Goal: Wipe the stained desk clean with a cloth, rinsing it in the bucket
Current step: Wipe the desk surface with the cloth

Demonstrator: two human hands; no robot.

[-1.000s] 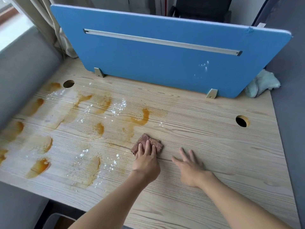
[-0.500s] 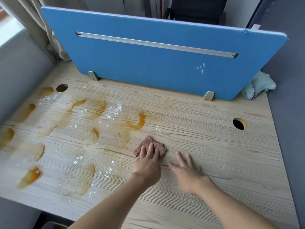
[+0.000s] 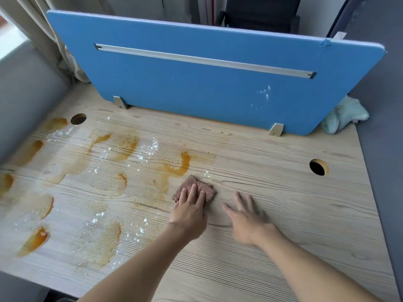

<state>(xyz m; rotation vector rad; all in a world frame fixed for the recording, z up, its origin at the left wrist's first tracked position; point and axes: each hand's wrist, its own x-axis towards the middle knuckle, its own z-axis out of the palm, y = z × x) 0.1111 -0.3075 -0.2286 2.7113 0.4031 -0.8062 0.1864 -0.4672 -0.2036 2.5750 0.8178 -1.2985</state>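
Forearms enter from the near edge of the desk (image 3: pixel 294 225), one on either side of centre. The left hand (image 3: pixel 189 214) lies palm down on the cloth (image 3: pixel 204 186). Its fingers are straight and close together, pressing the cloth flat to the wood, and nothing curls round it. The right hand (image 3: pixel 248 221) is just beside it on bare wood, fingers straight and spread apart, holding nothing. Blur prevents saying whether it bears on the surface or hovers just over it.

The cloth is a small brownish folded pad near the middle of the desk, at the right-hand limit of the soiled area. It is judged soft, light and probably damp. It is likely to bunch or slip under the palm unless pressed evenly, and squeezing should do it no harm. For wiping, the best hold is a flat hand over its centre. For lifting to rinse, pinch the free far corner or gather the whole pad.

Just beyond the cloth lies an orange stain (image 3: pixel 183 164). More orange patches and white specks (image 3: pixel 150 149) cover the left half, while the right half appears clean around a cable hole (image 3: pixel 318 167). Farther back, a blue partition (image 3: pixel 218 94) stands along the rear edge, with a pale green rag (image 3: pixel 344 115) bunched at its right end. No bucket is in view. Wiping is judged well short of complete.
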